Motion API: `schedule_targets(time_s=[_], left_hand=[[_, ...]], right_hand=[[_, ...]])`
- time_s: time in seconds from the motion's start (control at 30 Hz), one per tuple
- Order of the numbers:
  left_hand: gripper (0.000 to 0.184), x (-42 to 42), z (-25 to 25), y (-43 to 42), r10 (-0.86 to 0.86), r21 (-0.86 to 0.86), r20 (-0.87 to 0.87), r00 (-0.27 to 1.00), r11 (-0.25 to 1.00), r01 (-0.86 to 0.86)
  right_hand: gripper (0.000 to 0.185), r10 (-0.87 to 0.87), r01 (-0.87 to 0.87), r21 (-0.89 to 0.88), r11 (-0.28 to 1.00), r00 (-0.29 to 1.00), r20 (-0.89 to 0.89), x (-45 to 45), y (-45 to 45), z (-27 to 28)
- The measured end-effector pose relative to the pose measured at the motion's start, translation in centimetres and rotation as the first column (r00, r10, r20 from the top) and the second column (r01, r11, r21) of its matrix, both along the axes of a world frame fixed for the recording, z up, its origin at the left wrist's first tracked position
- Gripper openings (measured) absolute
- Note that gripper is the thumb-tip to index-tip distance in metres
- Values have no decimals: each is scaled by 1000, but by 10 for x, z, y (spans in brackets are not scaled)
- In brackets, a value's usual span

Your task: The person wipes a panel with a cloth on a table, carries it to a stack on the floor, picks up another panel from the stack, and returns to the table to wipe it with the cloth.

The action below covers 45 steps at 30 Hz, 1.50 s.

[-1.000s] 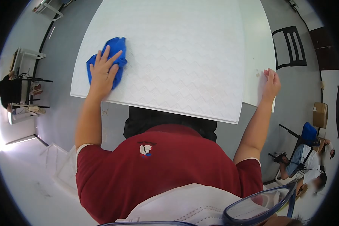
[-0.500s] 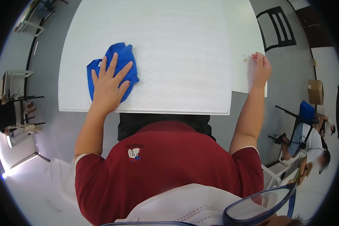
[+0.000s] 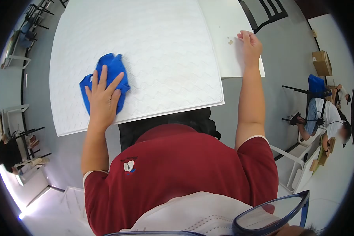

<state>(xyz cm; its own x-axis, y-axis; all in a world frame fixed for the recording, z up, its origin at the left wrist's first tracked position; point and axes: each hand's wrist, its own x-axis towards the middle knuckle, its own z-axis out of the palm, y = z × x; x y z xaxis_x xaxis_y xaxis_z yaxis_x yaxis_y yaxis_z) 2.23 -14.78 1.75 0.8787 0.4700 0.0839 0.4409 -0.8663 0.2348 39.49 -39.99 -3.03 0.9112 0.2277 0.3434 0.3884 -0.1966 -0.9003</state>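
A blue cloth lies crumpled on a white panel with a faint zigzag pattern. My left hand presses flat on the cloth with its fingers spread, near the panel's front left corner. At the right, my right hand rests by the edge of the plain white table, its fingers curled together. Whether anything is between those fingers is too small to tell. Small beige marks show on the table just left of that hand.
A black-framed chair stands beyond the table's right edge. Farther right are a cardboard box, a blue object and a seated person. Another person in dark clothing is at the far left, near white tables.
The view has turned, so the panel and table appear tilted and shifted left. My left hand stays spread on the blue cloth, which has shifted and changed shape. My right hand remains curled.
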Motion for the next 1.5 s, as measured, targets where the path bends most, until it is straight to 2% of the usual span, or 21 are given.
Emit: schedule_targets(time_s=[0.1,0.23,0.33,0.63,0.93,1.1,1.23,1.43,1.5], left_hand=[[44,20,7,-17,-76,-36,17,997,996,77],[42,44,9,-38,-199,-77,-7,980,977,198],[44,50,6,-49,-214,9,-85,973,977,215],[48,53,5,-49,-223,24,-120,967,974,227],[45,59,6,-63,-228,-33,-52,972,973,226],[47,82,6,-91,-383,-36,68,921,922,386],[44,99,1,-111,-547,-50,37,837,835,548],[49,102,-10,-113,-546,14,68,835,837,547],[49,101,-12,-112,-546,9,92,833,837,547]], right_hand=[[25,-11,11,-10,1000,1000,-6,-1,1,1],[25,6,-5,-15,1000,1000,9,1,-1,-1],[25,8,-7,-23,1000,1000,12,1,-2,-1],[23,14,-14,-17,1000,1000,-6,1,-2,-1],[26,22,-22,-10,1000,998,54,4,-4,-5],[25,8,-7,-12,1000,999,42,4,-3,-5],[25,-9,10,-41,999,1000,21,1,-2,0],[27,-15,15,1,1000,999,-50,-7,2,7],[27,8,-8,-25,1000,1000,-7,4,-3,-3]])
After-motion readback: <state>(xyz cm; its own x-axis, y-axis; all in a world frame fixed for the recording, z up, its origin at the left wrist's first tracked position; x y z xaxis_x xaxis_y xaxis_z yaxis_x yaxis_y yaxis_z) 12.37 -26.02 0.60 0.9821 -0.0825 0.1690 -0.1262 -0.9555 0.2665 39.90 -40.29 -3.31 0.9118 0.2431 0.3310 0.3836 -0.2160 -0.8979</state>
